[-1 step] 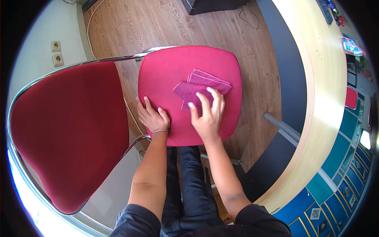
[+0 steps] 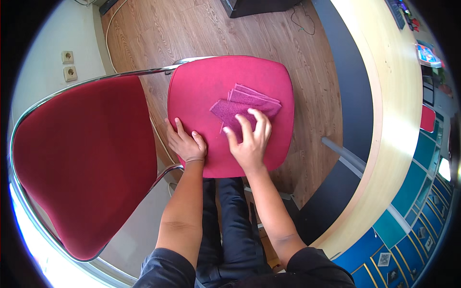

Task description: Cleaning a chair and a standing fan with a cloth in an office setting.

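A folded purple cloth (image 2: 242, 106) lies in uneven layers on the pinkish-red padded seat (image 2: 269, 72) of a chair. Over the cloth's near edge is my right hand (image 2: 250, 141), its fingers bent and apart with nothing between them. Whether the fingertips touch the fabric I cannot tell. My left hand (image 2: 186, 142) rests flat on the seat's near left edge, fingers spread and thumb pointing up toward the cloth. To the left stands the chair's darker red backrest (image 2: 86, 158), joined to the seat by a chrome tube frame.
A pale wooden counter (image 2: 391, 96) curves along the right, with a dark panel (image 2: 350, 67) and a grey metal leg (image 2: 343, 156) beneath. A black box-like object (image 2: 259, 6) stands on the wooden floor (image 2: 187, 29) ahead. Wall sockets (image 2: 70, 73) and a cable are at left.
My right hand has shifted slightly left and toward me over the cloth. My left hand, the cloth and the chair stay where they were.
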`<state>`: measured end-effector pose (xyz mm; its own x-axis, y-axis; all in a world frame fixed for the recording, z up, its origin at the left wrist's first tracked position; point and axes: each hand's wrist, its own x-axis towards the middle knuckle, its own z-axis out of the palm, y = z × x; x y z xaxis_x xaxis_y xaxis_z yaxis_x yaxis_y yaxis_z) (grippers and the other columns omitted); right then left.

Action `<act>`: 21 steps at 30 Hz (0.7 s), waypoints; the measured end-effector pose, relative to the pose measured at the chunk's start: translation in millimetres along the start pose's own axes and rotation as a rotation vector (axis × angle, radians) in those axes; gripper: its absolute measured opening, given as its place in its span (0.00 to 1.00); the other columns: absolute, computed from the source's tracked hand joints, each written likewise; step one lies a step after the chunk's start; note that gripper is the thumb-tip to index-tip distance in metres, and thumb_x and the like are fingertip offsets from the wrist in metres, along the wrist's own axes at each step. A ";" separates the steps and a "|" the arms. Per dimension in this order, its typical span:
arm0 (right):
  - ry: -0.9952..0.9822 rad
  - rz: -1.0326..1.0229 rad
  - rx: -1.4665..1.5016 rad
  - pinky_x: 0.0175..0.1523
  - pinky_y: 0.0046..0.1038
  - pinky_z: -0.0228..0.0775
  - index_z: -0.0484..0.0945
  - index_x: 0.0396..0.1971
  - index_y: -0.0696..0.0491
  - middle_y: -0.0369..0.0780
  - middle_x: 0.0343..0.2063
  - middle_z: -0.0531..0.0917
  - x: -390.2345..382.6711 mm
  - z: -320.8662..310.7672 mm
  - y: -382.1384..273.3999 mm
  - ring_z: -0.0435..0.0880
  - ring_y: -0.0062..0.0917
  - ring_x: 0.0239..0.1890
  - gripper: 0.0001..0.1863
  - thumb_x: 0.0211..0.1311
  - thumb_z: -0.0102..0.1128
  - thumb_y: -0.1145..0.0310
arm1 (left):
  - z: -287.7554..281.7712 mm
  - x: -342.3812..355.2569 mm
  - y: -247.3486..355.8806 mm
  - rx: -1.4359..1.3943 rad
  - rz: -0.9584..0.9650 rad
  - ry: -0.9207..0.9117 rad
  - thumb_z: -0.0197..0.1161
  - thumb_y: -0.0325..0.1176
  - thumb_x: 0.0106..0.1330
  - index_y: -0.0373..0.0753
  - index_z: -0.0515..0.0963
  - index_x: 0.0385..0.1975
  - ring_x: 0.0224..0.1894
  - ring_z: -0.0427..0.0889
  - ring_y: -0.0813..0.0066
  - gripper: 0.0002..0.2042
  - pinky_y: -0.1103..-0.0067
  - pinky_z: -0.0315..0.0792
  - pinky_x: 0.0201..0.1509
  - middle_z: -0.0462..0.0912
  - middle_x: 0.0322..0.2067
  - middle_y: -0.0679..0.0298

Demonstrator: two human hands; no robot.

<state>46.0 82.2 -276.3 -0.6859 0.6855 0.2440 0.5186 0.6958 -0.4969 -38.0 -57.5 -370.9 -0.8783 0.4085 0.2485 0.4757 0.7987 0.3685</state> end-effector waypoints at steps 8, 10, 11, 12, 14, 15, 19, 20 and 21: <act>-0.160 0.028 0.005 0.52 0.40 0.63 0.80 0.39 0.52 0.37 0.39 0.77 -26.6 -1.5 14.7 0.75 0.32 0.44 0.12 0.53 0.64 0.71 | 1.2 -0.4 -4.5 0.046 0.002 0.004 0.44 0.42 0.64 0.37 0.58 0.66 0.63 0.63 0.42 0.30 0.54 0.59 0.61 0.58 0.66 0.42; -0.149 0.033 -0.006 0.51 0.36 0.64 0.80 0.37 0.52 0.36 0.37 0.77 -29.8 -4.7 19.5 0.76 0.31 0.42 0.09 0.53 0.62 0.73 | 0.9 -0.7 -3.6 0.045 -0.003 -0.007 0.44 0.42 0.64 0.37 0.57 0.67 0.63 0.62 0.42 0.30 0.54 0.59 0.61 0.57 0.66 0.42; -0.167 0.000 0.017 0.50 0.37 0.65 0.80 0.35 0.53 0.37 0.36 0.78 -32.4 -6.5 26.1 0.76 0.32 0.41 0.09 0.52 0.62 0.76 | 1.2 -1.3 -3.1 0.046 -0.004 -0.010 0.44 0.42 0.64 0.37 0.57 0.67 0.63 0.62 0.42 0.30 0.54 0.59 0.61 0.57 0.66 0.42; -0.169 0.001 0.016 0.50 0.37 0.65 0.80 0.35 0.53 0.37 0.36 0.78 -34.3 -11.1 32.2 0.76 0.32 0.41 0.09 0.52 0.62 0.76 | 1.9 -1.9 -2.5 0.040 -0.009 -0.013 0.44 0.42 0.64 0.37 0.57 0.67 0.63 0.62 0.42 0.31 0.54 0.58 0.62 0.57 0.66 0.42; -0.203 -0.010 0.164 0.50 0.36 0.64 0.80 0.36 0.53 0.37 0.34 0.77 -34.5 -22.8 39.9 0.76 0.32 0.40 0.11 0.51 0.61 0.79 | 2.0 -2.1 -3.7 0.038 -0.014 -0.019 0.44 0.42 0.63 0.37 0.57 0.67 0.63 0.62 0.42 0.31 0.54 0.58 0.62 0.57 0.66 0.42; -0.212 -0.033 0.171 0.50 0.36 0.64 0.81 0.35 0.52 0.37 0.34 0.77 -34.7 -32.0 42.7 0.75 0.32 0.40 0.11 0.49 0.61 0.80 | 1.8 -2.3 -5.2 0.036 -0.011 -0.015 0.44 0.42 0.63 0.37 0.57 0.67 0.63 0.62 0.42 0.31 0.54 0.58 0.62 0.57 0.66 0.42; -0.289 -0.019 0.129 0.52 0.38 0.63 0.81 0.34 0.52 0.37 0.36 0.77 -38.7 -55.8 54.7 0.73 0.35 0.43 0.09 0.51 0.65 0.73 | 1.9 -0.8 -3.2 0.036 -0.011 -0.011 0.44 0.42 0.63 0.37 0.57 0.67 0.64 0.62 0.42 0.31 0.54 0.57 0.62 0.57 0.66 0.41; -0.294 -0.015 0.132 0.52 0.38 0.63 0.81 0.34 0.52 0.37 0.36 0.77 -37.1 -57.5 51.7 0.73 0.35 0.43 0.09 0.51 0.65 0.73 | 1.5 -1.0 -3.8 0.039 -0.012 -0.017 0.44 0.42 0.63 0.37 0.57 0.67 0.64 0.62 0.42 0.31 0.54 0.57 0.62 0.57 0.66 0.41; -0.275 -0.016 0.135 0.52 0.38 0.63 0.81 0.35 0.52 0.37 0.37 0.77 -34.4 -58.2 47.6 0.73 0.35 0.43 0.09 0.51 0.65 0.72 | 0.8 -1.4 -4.6 0.044 -0.013 -0.016 0.45 0.42 0.63 0.37 0.57 0.67 0.64 0.62 0.42 0.31 0.54 0.57 0.62 0.57 0.66 0.41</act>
<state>124.0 104.2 -259.9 -0.8157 0.5779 0.0274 0.4465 0.6590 -0.6053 -39.0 -61.4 -373.6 -0.8853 0.4047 0.2292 0.4619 0.8226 0.3316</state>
